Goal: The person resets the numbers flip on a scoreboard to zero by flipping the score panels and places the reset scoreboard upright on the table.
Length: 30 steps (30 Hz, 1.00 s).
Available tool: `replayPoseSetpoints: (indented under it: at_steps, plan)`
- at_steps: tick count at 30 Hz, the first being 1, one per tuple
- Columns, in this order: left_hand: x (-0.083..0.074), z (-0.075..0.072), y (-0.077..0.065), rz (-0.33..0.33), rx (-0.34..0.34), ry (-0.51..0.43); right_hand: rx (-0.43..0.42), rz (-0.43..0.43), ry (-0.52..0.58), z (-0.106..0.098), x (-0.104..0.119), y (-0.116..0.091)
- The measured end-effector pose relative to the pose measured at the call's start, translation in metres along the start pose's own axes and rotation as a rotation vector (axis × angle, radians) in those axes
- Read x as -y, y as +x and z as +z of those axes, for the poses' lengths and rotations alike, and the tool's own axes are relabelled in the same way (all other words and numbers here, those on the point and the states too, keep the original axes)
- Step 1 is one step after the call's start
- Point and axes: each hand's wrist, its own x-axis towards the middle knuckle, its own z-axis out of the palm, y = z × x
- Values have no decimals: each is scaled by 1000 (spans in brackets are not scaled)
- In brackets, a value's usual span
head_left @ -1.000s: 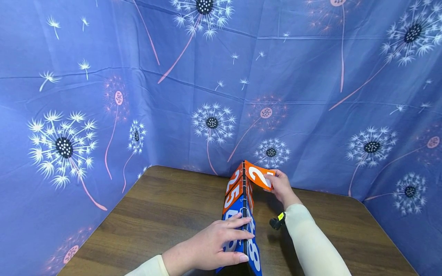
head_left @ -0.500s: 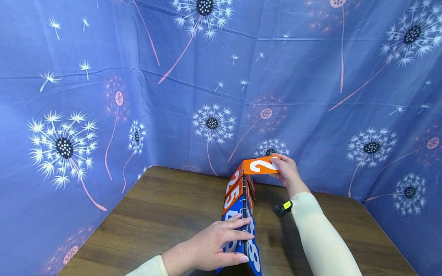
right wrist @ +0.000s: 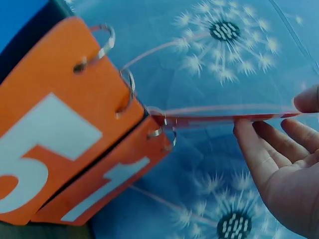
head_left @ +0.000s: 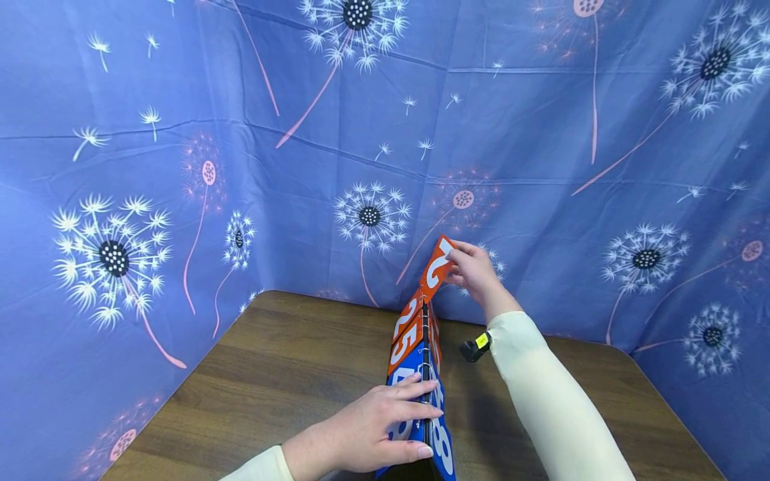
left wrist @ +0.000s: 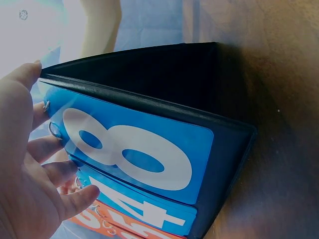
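Note:
A tent-shaped flip scoreboard stands on the table, with orange and blue number cards ringed along its black ridge. My left hand rests over the near part of the ridge, fingers spread across it. The left wrist view shows those fingertips beside a blue card with an 8. At the far end, my right hand pinches an orange card with a 2, raised above the ridge. In the right wrist view this card appears nearly edge-on, its metal rings beside an orange card with a 1.
The brown wooden table extends on both sides of the scoreboard. A blue dandelion-print cloth hangs close behind the table's far edge. A black wrist camera hangs below the right sleeve.
My right hand has swung the orange 2 card up from the right side and leftward, so it now points upward over the ridge. The left hand has stayed put.

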Motion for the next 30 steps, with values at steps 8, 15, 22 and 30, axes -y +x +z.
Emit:
replayPoseSetpoints:
  at_steps: [8,15,22,30]
  plan:
    - [0,1,0,15,-1,19,58,-134,-317,38,4,7]
    - [0,0,0,12,9,17,139,-236,-558,56,-5,9]
    - [0,-2,0,-27,42,-30,257,-314,-787,56,-19,9]
    - [0,0,-1,2,16,-1,310,-248,-1037,49,-35,10]
